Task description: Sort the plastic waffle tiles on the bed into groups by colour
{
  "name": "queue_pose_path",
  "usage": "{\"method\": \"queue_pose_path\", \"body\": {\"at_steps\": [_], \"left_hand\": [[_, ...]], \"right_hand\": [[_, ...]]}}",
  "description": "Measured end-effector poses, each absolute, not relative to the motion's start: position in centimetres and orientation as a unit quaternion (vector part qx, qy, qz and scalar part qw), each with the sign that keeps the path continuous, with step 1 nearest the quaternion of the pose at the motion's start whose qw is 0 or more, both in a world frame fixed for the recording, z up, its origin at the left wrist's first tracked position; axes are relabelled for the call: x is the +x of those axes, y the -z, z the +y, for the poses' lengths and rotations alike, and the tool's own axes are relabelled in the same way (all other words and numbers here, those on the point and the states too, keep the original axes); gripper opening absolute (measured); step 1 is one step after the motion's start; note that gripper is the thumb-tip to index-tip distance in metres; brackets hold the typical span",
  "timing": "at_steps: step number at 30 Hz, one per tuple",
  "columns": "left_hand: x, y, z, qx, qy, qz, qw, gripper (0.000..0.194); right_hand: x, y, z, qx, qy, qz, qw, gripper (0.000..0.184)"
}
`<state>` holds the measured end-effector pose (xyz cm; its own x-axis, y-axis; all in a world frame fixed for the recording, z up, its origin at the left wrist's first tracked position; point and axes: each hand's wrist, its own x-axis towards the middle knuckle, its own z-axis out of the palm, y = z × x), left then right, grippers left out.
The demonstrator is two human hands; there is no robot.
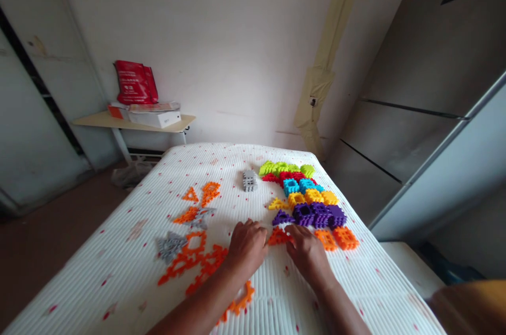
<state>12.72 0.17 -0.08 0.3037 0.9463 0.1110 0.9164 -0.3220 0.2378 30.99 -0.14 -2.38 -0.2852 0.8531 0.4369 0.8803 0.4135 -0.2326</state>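
The step in hand looks like settling the orange triangle at the left end of the row that the orange squares continue, just right of the frame's lower middle. The right hand has its fingers at the triangle's right tip, the left hand is curled beside its left tip; whether either grips it I cannot tell, as the fingertips are hidden. The next move likely calls for a light touch, since the purple pieces sit close behind.

Above those run yellow, blue, red and green rows, with a grey stack to their left. Loose orange pieces and a grey cluster lie scattered at lower left.

The surface wears a white ribbed cover with small red marks. At upper left, a desk bears a red bag and boxes; tape surrounds a wall socket at upper right, and grey panels fill the right side.
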Motion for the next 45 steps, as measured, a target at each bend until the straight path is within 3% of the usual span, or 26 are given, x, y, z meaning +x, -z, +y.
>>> {"method": "queue_pose_path", "body": {"at_steps": [5,7,12,20,25,29,33,35,38,45], "left_hand": [[6.8,-2.3,2.6,0.747,-0.111,0.652,0.067,0.018],[4.0,-3.1,4.1,0.718,-0.108,0.684,0.073,0.032],[-0.1,-3.9,7.8,0.662,-0.096,0.738,0.087,0.037],[-0.8,-1.3,11.1,0.603,-0.083,0.789,0.089,0.030],[-1.0,-1.4,11.0,0.601,-0.136,0.783,0.086,0.017],[-0.1,-2.8,9.6,0.613,-0.214,0.751,0.118,0.024],[2.6,-3.0,5.8,0.636,-0.311,0.663,0.243,0.033],[4.3,-2.5,3.4,0.536,-0.444,0.550,0.461,0.038],[6.4,-1.3,0.6,0.401,-0.481,0.460,0.629,0.034],[7.9,0.0,-0.8,0.340,-0.421,0.415,0.731,0.024]], "right_hand": [[31.1,2.0,-0.4,-0.464,0.098,-0.792,0.384,0.022],[30.8,1.8,-0.6,-0.444,0.107,-0.794,0.401,0.021],[29.7,1.4,-1.0,-0.399,0.096,-0.817,0.405,0.023],[29.4,2.2,-1.2,-0.367,0.076,-0.840,0.393,0.022],[28.9,2.1,-1.3,-0.359,0.082,-0.847,0.383,0.023],[28.7,1.8,-1.5,-0.358,0.080,-0.848,0.383,0.024],[28.4,1.7,-1.8,-0.360,0.051,-0.836,0.411,0.022],[28.1,1.7,-2.0,-0.373,0.032,-0.819,0.435,0.022],[27.9,1.7,-2.2,-0.403,0.024,-0.793,0.456,0.029],[27.8,1.4,-2.3,-0.390,0.041,-0.800,0.454,0.039]]}}
